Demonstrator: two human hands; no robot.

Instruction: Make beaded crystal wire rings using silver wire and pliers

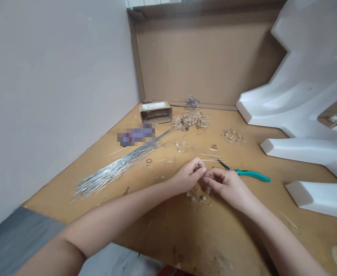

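Near the middle of the table, my left hand (190, 175) and my right hand (224, 184) meet with their fingertips pinched together. Both hold a ring of clear beads on thin wire (198, 197), which hangs just below the fingers. The exact spot where they grip it is partly hidden. Pliers with teal handles (253, 175) lie on the table just beyond my right hand. A few loose wire pieces (211, 160) rest close by. Another beaded ring (182, 147) lies beyond my left hand.
A bundle of silvery wires (110, 168) lies at left, beside a blurred purple object (136, 135) and a small open cardboard box (156, 107). Behind are a pile of beaded wire (191, 119) and a cardboard panel (203, 57). White angular pieces (318, 197) line the right.
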